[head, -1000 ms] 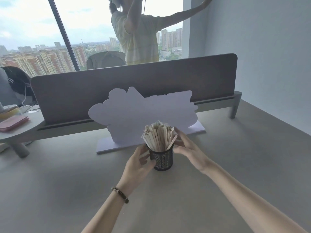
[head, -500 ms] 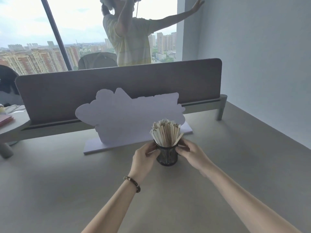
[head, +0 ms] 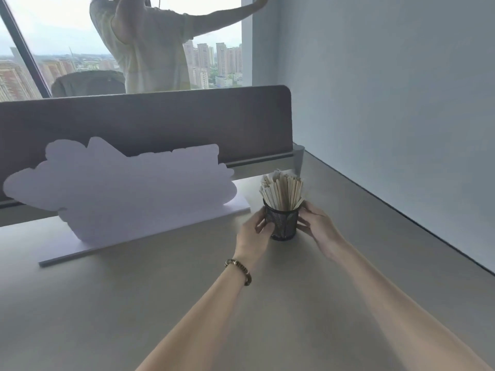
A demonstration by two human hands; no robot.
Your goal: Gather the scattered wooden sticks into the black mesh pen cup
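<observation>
A black mesh pen cup (head: 282, 223) stands upright on the grey desk (head: 267, 303), packed with several pale wooden sticks (head: 282, 190) that fan out above its rim. My left hand (head: 255, 232), with a beaded bracelet at the wrist, wraps the cup's left side. My right hand (head: 314, 226) presses against its right side. Both hands hold the cup between them. No loose sticks show on the desk.
A white cut-out board on a flat base (head: 120, 188) stands to the left of the cup. Behind it runs a dark desk divider (head: 160, 121). A pale wall (head: 388, 103) borders the desk on the right. A person (head: 150, 49) stands beyond the divider by the window.
The cup and both hands have shifted to the right across the desk, away from the white board. Both hands have closed lower around the cup's body.
</observation>
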